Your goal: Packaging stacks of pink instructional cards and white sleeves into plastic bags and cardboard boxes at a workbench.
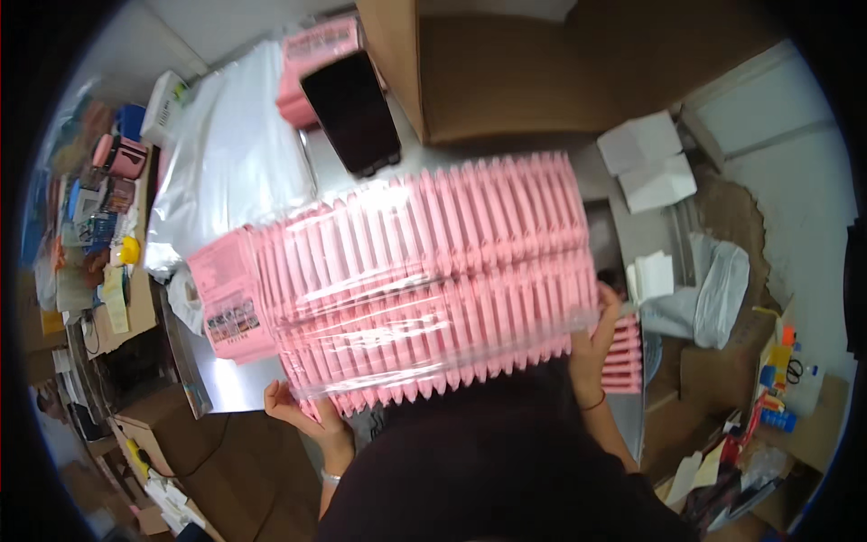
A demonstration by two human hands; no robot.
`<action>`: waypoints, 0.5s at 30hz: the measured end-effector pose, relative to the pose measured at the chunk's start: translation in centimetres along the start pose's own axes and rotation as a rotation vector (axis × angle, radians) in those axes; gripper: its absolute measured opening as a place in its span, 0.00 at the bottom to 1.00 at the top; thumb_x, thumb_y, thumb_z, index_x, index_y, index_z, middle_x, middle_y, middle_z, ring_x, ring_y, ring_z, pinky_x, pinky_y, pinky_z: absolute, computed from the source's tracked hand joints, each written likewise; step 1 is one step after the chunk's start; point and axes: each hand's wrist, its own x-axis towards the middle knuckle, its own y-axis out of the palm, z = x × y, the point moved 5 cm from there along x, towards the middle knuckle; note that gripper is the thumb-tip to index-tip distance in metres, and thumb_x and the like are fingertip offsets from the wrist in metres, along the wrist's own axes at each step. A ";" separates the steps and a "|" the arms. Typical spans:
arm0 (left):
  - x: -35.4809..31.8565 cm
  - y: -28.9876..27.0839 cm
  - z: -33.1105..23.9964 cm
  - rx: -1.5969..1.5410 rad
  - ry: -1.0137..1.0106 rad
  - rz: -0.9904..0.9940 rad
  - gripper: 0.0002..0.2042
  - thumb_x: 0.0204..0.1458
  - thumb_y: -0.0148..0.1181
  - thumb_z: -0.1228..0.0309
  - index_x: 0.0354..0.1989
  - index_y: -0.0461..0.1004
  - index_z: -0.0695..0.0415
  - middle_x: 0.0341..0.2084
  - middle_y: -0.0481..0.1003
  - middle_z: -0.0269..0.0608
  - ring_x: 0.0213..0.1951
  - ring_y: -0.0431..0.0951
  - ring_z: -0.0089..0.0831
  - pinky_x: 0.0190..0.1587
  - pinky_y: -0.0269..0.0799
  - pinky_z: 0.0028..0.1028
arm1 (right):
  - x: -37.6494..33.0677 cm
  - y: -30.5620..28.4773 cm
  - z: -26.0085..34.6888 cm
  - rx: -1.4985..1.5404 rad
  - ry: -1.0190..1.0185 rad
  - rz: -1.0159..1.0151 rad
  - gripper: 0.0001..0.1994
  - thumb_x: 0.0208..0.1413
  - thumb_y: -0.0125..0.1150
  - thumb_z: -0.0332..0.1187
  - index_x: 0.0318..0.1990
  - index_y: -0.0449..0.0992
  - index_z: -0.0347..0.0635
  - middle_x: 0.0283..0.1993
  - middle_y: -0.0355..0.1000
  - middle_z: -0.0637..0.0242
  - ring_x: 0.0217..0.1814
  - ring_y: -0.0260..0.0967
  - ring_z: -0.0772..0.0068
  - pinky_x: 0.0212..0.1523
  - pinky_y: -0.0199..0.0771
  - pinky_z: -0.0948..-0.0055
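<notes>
Across the middle lies a wide bundle of pink packets [433,285], set on edge in two long rows and wrapped in shiny clear plastic. At its left end a flat pink packet [237,298] shows a small printed picture strip. My left hand [312,422] grips the bundle's lower left corner, fingers partly hidden under it. My right hand [596,341] is closed round its right edge, with the thumb side showing. The bundle tilts slightly, its right end farther from me.
Behind the bundle are a black phone [354,113], pink packets [312,59] and clear plastic bags [244,135]. A large open cardboard box [533,81] stands at the back. White boxes [646,158] and a grey plastic bag [700,294] lie to the right; more pink packets [621,357] sit beside my right wrist.
</notes>
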 end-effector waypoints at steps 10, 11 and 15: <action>5.6 -0.1 -7.2 0.970 -0.028 0.739 0.30 0.47 0.61 0.46 0.34 0.72 0.69 0.30 0.76 0.61 0.32 0.77 0.56 0.36 0.72 0.46 | -2.5 -1.9 1.3 -0.354 -0.252 0.063 0.21 0.57 0.43 0.21 0.59 0.65 0.26 0.49 0.70 0.37 0.49 0.69 0.38 0.48 0.69 0.57; 5.9 0.1 -7.4 1.044 -0.031 0.725 0.31 0.46 0.61 0.43 0.28 0.72 0.69 0.28 0.76 0.61 0.31 0.77 0.56 0.34 0.72 0.46 | -3.0 -1.8 1.1 -0.351 -0.263 0.050 0.21 0.57 0.43 0.21 0.59 0.65 0.26 0.49 0.70 0.37 0.49 0.69 0.38 0.48 0.69 0.57; 6.4 0.1 -3.5 0.868 0.014 0.485 0.28 0.51 0.57 0.46 0.26 0.73 0.67 0.31 0.76 0.58 0.35 0.76 0.56 0.37 0.71 0.44 | -5.0 -0.9 -0.2 -0.360 -0.406 -0.071 0.23 0.59 0.40 0.20 0.63 0.58 0.24 0.56 0.66 0.36 0.52 0.71 0.43 0.49 0.72 0.60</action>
